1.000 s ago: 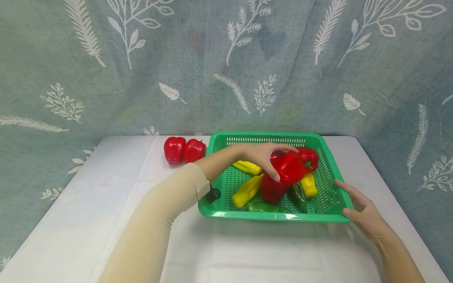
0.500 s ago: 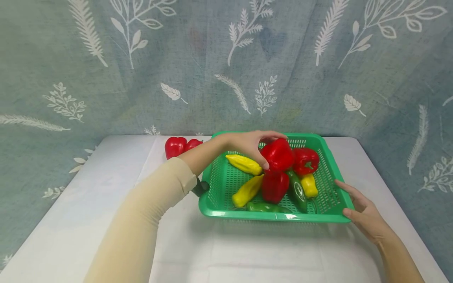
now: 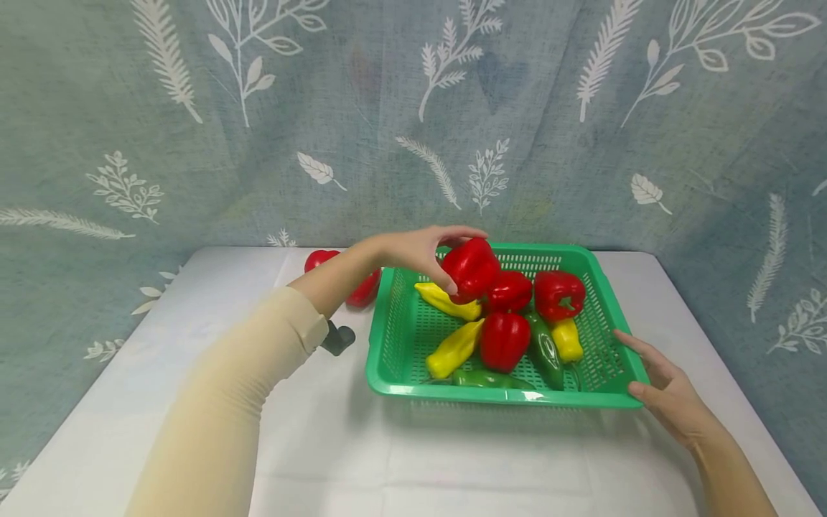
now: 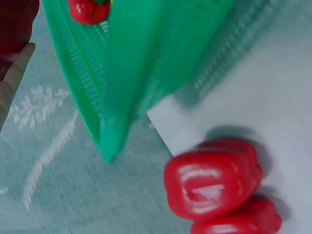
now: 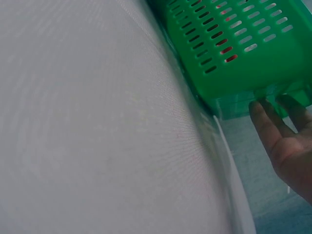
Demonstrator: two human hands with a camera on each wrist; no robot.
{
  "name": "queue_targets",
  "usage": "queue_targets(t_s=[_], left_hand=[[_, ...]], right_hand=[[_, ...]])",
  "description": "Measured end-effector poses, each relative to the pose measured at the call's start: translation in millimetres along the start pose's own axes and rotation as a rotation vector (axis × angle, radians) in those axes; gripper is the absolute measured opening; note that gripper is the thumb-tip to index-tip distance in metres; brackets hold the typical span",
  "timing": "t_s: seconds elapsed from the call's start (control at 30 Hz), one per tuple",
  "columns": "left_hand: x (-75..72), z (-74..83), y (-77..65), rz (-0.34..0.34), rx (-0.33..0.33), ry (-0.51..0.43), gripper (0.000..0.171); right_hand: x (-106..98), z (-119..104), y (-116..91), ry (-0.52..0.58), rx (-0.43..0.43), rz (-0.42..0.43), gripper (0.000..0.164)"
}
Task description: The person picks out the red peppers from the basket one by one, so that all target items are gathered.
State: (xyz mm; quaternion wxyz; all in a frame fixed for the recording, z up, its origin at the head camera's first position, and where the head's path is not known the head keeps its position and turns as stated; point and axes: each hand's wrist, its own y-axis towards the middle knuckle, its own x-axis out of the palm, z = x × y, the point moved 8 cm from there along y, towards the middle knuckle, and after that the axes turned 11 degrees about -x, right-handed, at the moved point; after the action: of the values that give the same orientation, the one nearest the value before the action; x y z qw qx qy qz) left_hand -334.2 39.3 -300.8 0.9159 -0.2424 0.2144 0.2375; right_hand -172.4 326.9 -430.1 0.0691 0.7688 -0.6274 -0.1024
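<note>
My left hand (image 3: 420,251) grips a red bell pepper (image 3: 471,269) between thumb and fingers, above the back left part of a green plastic basket (image 3: 504,396). Part of that hand shows at the left edge of the left wrist view. My right hand (image 3: 668,391) holds the basket's right rim near its front corner, with thumb and index finger over the edge. In the basket lie red bell peppers (image 3: 505,341), yellow peppers (image 3: 455,349), a dark green chili pepper (image 3: 545,350) and a lighter green one (image 3: 489,379) along the front wall.
Left of the basket, two red bell peppers (image 4: 212,183) lie on the white-covered table (image 3: 400,459), partly hidden by my left forearm in the head view. A dark wrist device (image 3: 337,337) sits under my left cuff. A patterned blue-green cloth (image 3: 362,179) hangs behind the table.
My left hand has carried the red bell pepper leftward and upward from the middle of the basket, uncovering another red bell pepper beneath. My right hand stays on the rim.
</note>
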Motion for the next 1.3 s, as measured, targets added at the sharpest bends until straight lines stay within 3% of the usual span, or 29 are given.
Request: queue_targets(t_s=[0.33,0.67,1.0,1.3], left_hand=[[-20.2,-30.1,-22.0,0.074,-0.049,-0.045,0.09],[-46.4,-62.6,-50.3,0.232,-0.11,-0.034,0.09],[-83.9,-98.8,-88.7,0.456,-0.167,-0.095,0.084],[-102.1,-120.8,-115.1,0.526,-0.173,-0.163,0.079]], right_hand=[[-3.2,3.3,-2.9,-0.031,0.018,0.011,0.061],[-2.4,2.6,-2.2,-0.018,0.014,0.016,0.061],[-3.5,4.7,-2.6,-0.019,0.021,0.028,0.061],[-1.9,2.8,-0.9,-0.007,-0.002,0.014,0.061]])
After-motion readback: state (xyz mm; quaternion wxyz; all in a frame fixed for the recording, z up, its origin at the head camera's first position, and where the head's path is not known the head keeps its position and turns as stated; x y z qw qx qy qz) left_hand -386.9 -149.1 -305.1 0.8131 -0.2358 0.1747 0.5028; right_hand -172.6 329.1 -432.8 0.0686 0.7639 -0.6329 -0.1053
